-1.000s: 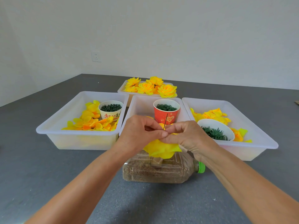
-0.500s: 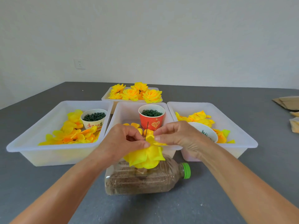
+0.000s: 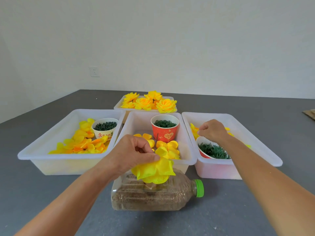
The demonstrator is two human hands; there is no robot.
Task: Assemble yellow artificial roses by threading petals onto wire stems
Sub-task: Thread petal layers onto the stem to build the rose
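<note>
The right hand [image 3: 213,130] has left the half-built rose [image 3: 154,171] and reached over the right tray [image 3: 265,150], fingers curled together above its yellow petals; whether they pinch anything I cannot tell. The left hand [image 3: 133,154] keeps the rose's petals pinched between thumb and fingers, directly above the lying grain-filled bottle [image 3: 153,195] on the counter [image 3: 34,193]. Four white trays: the left tray [image 3: 34,155] holds petals and a cup of green pieces, the middle tray [image 3: 189,150] petals and a red cup [image 3: 164,132], the far tray [image 3: 117,106] finished roses [image 3: 150,102].
</note>
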